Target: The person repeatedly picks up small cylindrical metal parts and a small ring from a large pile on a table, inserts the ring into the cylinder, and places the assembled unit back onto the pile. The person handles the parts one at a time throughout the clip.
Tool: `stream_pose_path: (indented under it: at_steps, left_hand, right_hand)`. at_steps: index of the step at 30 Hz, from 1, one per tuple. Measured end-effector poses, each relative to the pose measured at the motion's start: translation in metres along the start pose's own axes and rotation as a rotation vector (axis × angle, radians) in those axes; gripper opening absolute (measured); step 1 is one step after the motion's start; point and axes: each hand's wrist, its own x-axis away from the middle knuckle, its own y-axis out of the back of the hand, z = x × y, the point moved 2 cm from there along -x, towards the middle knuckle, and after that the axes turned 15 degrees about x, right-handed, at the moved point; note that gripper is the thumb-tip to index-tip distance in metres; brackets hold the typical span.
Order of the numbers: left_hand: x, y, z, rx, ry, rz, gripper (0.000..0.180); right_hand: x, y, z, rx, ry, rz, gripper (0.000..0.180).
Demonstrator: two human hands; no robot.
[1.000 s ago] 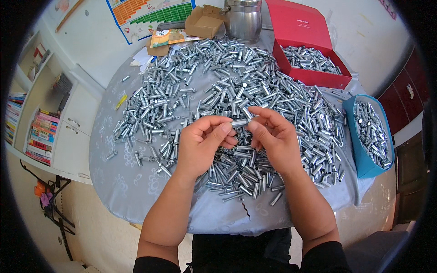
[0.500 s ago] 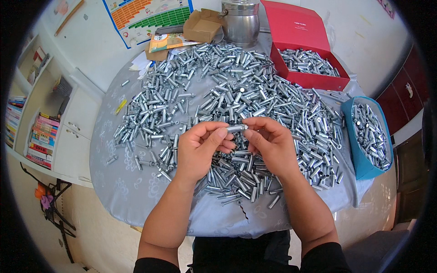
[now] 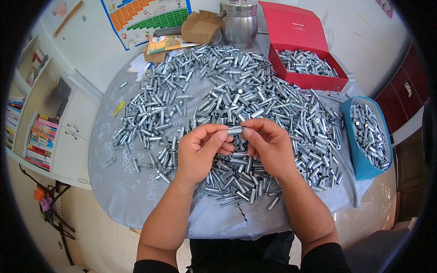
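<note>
Between the fingertips of both hands lies a short, shiny metal sleeve (image 3: pixel 235 130), held level above the pile. My left hand (image 3: pixel 203 148) pinches its left end with thumb and forefinger. At the other end, my right hand (image 3: pixel 269 144) has its thumb and forefinger closed on the sleeve, covering that tip. Whether a bolt sits inside the sleeve is too small to tell. Beneath and around both hands spreads a large heap of silvery metal sleeves and bolts (image 3: pixel 264 98).
A red open-lidded box (image 3: pixel 314 83) full of similar parts stands at the back right. Nearer on the right is a filled teal bin (image 3: pixel 363 168). A metal pot (image 3: pixel 238 27) and a cardboard box (image 3: pixel 200 28) stand behind the heap. The grey tablecloth (image 3: pixel 120 182) shows at left.
Both hands keep their pinch on the sleeve and have shifted only slightly. The sleeve sits a touch lower and more level; the whole view has moved a little.
</note>
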Motion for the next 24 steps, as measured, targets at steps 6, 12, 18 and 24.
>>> stream_pose_path:
  at_steps: [6, 12, 18, 24]
  left_hand:
    - [-0.0004, -0.0015, -0.0003, -0.017, -0.018, -0.021, 0.020]
    - [-0.0007, -0.0012, 0.0002, -0.026, -0.012, -0.014, 0.021]
    - [-0.0017, -0.0005, -0.0001, -0.025, -0.023, -0.019, 0.021]
    - [-0.0017, -0.0010, 0.0014, -0.024, -0.036, -0.029, 0.022]
  right_hand:
    - [0.0000, 0.0011, 0.0014, 0.042, -0.047, 0.055, 0.027]
    - [0.0005, 0.0029, 0.0007, 0.071, -0.093, 0.075, 0.023]
    - [0.0029, -0.0033, 0.0072, -0.032, 0.009, -0.025, 0.019]
    - [0.0008, 0.0004, -0.0006, -0.008, 0.009, 0.004, 0.016]
